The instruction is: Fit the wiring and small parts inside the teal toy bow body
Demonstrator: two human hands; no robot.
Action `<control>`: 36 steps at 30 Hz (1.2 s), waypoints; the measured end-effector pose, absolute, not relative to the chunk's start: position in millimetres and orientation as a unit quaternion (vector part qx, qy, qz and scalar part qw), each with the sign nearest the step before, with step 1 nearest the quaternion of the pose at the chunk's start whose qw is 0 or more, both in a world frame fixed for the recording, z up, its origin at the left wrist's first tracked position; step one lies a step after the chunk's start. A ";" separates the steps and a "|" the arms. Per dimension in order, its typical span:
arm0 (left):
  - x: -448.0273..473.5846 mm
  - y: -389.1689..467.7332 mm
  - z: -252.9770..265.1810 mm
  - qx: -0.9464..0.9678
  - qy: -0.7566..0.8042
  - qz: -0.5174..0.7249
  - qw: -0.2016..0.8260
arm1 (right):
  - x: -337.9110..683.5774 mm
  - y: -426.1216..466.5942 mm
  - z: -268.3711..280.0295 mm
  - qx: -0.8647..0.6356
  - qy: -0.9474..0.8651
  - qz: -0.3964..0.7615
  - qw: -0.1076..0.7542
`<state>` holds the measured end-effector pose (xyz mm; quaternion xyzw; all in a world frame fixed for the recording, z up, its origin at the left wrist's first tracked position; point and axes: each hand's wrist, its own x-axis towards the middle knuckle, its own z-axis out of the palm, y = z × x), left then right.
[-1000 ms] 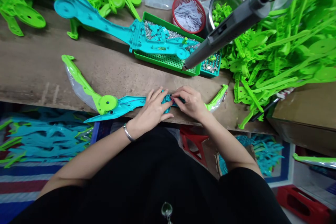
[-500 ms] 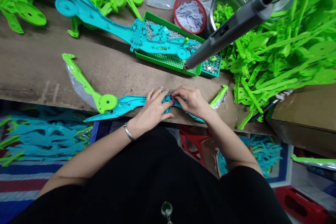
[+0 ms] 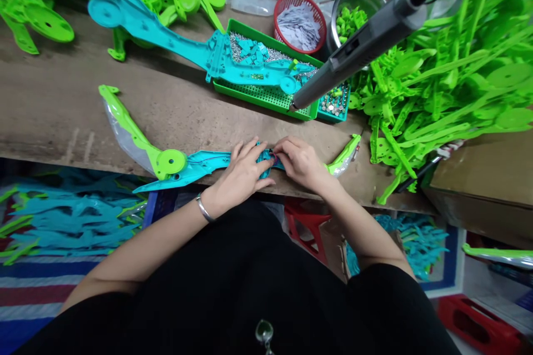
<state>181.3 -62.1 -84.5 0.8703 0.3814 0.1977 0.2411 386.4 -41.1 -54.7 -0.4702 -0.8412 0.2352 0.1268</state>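
A blue plastic toy bow half-shell [image 3: 208, 162] lies along the table's front edge, its inner side up. Its green limbs [image 3: 170, 162] with clear grey inserts stick out at both ends. Across its middle rests my left hand [image 3: 244, 169], fingers closed over the shell and its thumb at the near side. Close beside it, my right hand [image 3: 302, 161] has thumb and fingers pinched at thin dark and reddish wires [image 3: 275, 158] in the centre of the shell. The fingertips hide part of the wires and the right half of the shell.
A second blue shell [image 3: 166, 33] lies across a green tray [image 3: 266, 101] of screws. A grey electric screwdriver [image 3: 353, 52] hangs above it. Behind stand a red basket [image 3: 278, 33] of white strips and a metal bowl [image 3: 333, 30]. Green parts [image 3: 449, 89] are heaped right, near a cardboard box [image 3: 483, 177].
My right hand has shifted slightly left and turned a little, its fingers still pinched at the wires. My left hand and the toy bow stay in place.
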 end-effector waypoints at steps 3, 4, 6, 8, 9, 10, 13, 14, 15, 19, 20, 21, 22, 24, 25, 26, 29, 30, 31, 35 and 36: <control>181.3 -62.2 -81.6 0.869 0.384 0.197 0.242 | 388.9 -41.0 -55.9 -0.470 -0.834 0.244 0.154; 181.4 -62.1 -80.4 0.869 0.384 0.198 0.242 | 389.3 -41.8 -55.9 -0.473 -0.832 0.240 0.163; 181.6 -62.0 -78.0 0.869 0.383 0.201 0.240 | 389.8 -44.3 -55.9 -0.481 -0.827 0.223 0.185; 181.8 -61.9 -76.4 0.871 0.380 0.202 0.237 | 389.9 -47.3 -56.8 -0.487 -0.821 0.205 0.215; 181.9 -62.0 -76.0 0.873 0.378 0.201 0.234 | 389.8 -48.7 -57.8 -0.488 -0.819 0.198 0.228; 182.0 -62.3 -75.8 0.874 0.376 0.200 0.233 | 389.6 -50.0 -59.2 -0.488 -0.817 0.190 0.241; 182.4 -63.7 -76.2 0.877 0.371 0.192 0.239 | 388.4 -53.2 -64.9 -0.494 -0.811 0.172 0.264; 182.6 -64.3 -76.4 0.876 0.371 0.189 0.243 | 387.8 -54.1 -66.9 -0.499 -0.807 0.167 0.268; 182.8 -64.8 -76.4 0.875 0.371 0.186 0.247 | 387.3 -54.8 -68.8 -0.506 -0.802 0.164 0.272; 183.6 -66.0 -75.9 0.874 0.374 0.183 0.248 | 386.2 -56.8 -73.2 -0.522 -0.789 0.156 0.284; 183.7 -66.0 -75.7 0.874 0.375 0.184 0.248 | 386.2 -57.2 -73.6 -0.526 -0.786 0.157 0.284; 183.8 -66.1 -75.5 0.874 0.376 0.185 0.248 | 386.3 -57.6 -73.7 -0.531 -0.783 0.158 0.283; 183.9 -66.0 -75.3 0.873 0.376 0.186 0.250 | 386.3 -58.0 -73.7 -0.534 -0.781 0.158 0.281; 184.1 -66.1 -75.0 0.870 0.378 0.188 0.253 | 386.1 -58.8 -73.4 -0.540 -0.778 0.156 0.279; 184.2 -66.1 -74.8 0.871 0.377 0.187 0.254 | 385.8 -59.3 -73.3 -0.542 -0.778 0.153 0.279; 184.3 -66.1 -74.7 0.872 0.376 0.185 0.254 | 385.4 -59.9 -73.1 -0.545 -0.777 0.150 0.279; 184.6 -66.3 -74.3 0.876 0.373 0.181 0.247 | 383.2 -61.6 -72.9 -0.563 -0.766 0.143 0.275; 184.8 -66.2 -74.1 0.877 0.372 0.181 0.246 | 382.3 -62.2 -73.0 -0.571 -0.761 0.142 0.272; 184.9 -66.2 -73.9 0.877 0.372 0.181 0.245 | 381.4 -62.8 -73.1 -0.578 -0.758 0.140 0.269; 185.6 -65.7 -72.4 0.877 0.373 0.176 0.247 | 379.0 -64.7 -74.4 -0.591 -0.752 0.121 0.266; 185.7 -65.6 -72.0 0.877 0.374 0.173 0.247 | 378.7 -65.1 -74.9 -0.592 -0.752 0.113 0.267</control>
